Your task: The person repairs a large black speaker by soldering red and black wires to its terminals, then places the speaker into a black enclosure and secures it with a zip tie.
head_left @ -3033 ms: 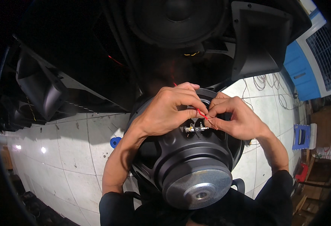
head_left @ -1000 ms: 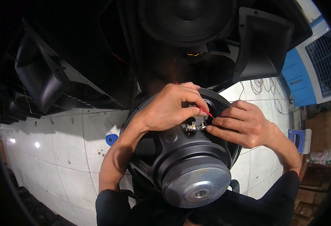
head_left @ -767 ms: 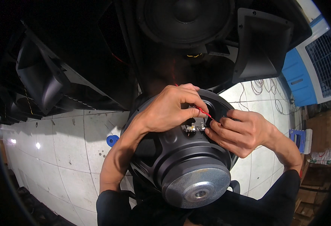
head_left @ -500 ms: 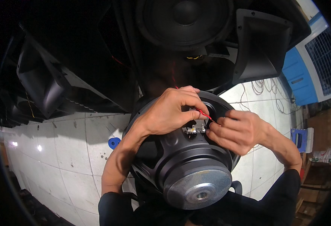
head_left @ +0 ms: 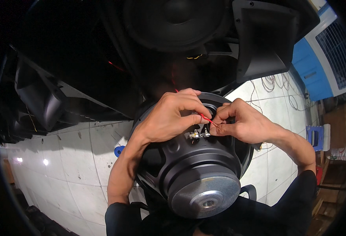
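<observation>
A large black loudspeaker driver rests magnet-up in front of me, its round metal magnet cover nearest my body. Small metal terminals stand on its frame below my hands. My left hand is closed, pinching a red wire between thumb and fingers. Copper-coloured bare strands show at the wire's end, and my right hand pinches them between thumb and fingertips. Both hands hover over the far side of the driver's frame. The wire's other part runs back into a dark cabinet.
Black speaker cabinets fill the far side, with a mounted round speaker and a horn. Another horn lies left. Blue tape roll sits on the tiled floor. Right: blue-and-white appliance, loose cables, small stool.
My right hand has turned and risen, its thumb and fingertips now pinching the bare wire end. My left hand keeps its hold on the red wire. The whole view has shifted slightly.
</observation>
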`<state>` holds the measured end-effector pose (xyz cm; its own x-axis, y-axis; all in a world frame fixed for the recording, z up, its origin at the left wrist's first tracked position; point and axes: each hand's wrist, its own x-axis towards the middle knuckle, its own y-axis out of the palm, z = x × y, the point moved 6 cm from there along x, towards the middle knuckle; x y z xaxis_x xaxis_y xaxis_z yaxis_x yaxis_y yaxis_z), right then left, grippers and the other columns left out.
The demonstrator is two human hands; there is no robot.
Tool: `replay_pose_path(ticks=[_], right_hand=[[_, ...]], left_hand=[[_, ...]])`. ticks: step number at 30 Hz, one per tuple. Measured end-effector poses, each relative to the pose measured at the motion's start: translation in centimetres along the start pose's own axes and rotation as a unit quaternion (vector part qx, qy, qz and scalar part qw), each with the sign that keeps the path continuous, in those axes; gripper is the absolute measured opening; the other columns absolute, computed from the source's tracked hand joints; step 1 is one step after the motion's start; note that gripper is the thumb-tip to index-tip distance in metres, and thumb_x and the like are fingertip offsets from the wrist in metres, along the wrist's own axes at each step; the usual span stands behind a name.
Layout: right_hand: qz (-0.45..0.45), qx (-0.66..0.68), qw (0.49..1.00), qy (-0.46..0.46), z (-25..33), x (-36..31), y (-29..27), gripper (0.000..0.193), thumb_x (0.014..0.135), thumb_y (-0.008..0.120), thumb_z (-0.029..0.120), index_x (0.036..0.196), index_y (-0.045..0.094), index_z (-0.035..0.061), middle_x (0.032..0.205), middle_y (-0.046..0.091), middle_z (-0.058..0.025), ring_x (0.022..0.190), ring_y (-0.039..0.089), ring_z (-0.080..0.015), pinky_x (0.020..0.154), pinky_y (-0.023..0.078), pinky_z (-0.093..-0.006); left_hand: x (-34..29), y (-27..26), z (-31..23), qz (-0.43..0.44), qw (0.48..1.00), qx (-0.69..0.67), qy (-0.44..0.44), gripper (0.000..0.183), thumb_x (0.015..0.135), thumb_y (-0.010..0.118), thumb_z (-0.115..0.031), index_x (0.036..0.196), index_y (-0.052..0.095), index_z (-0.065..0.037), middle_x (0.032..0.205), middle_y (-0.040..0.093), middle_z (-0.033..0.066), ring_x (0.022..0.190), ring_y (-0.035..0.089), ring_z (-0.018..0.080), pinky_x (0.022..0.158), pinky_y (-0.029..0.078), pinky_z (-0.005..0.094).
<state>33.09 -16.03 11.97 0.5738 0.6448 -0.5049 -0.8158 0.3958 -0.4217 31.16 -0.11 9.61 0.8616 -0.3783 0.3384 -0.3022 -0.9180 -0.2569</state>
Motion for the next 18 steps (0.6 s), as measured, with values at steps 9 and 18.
replay_pose_path(ticks=[9, 18], right_hand=[[-0.234, -0.121, 0.917, -0.300, 0.9, -4.0, -1.6, 0.019, 0.081, 0.084, 0.009, 0.098, 0.078, 0.0027, 0.083, 0.069, -0.0073, 0.078, 0.063, -0.0192, 0.066, 0.046, -0.0343], [-0.259, -0.317, 0.815, -0.410, 1.9, -5.1, 2.3, 0.021, 0.074, 0.085, 0.005, 0.093, 0.077, 0.0026, 0.085, 0.067, -0.0076, 0.079, 0.059, -0.0210, 0.065, 0.043, -0.0341]], left_hand=[[0.1, 0.0, 0.1, 0.002, 1.000, -0.016, 0.004, 0.014, 0.076, 0.074, 0.000, 0.089, 0.079, -0.003, 0.086, 0.076, 0.0081, 0.084, 0.067, 0.0205, 0.110, 0.043, 0.0460], [-0.1, 0.1, 0.2, -0.006, 1.000, -0.009, -0.016, 0.015, 0.076, 0.075, 0.000, 0.090, 0.079, -0.003, 0.086, 0.076, 0.0081, 0.085, 0.067, 0.0200, 0.110, 0.043, 0.0459]])
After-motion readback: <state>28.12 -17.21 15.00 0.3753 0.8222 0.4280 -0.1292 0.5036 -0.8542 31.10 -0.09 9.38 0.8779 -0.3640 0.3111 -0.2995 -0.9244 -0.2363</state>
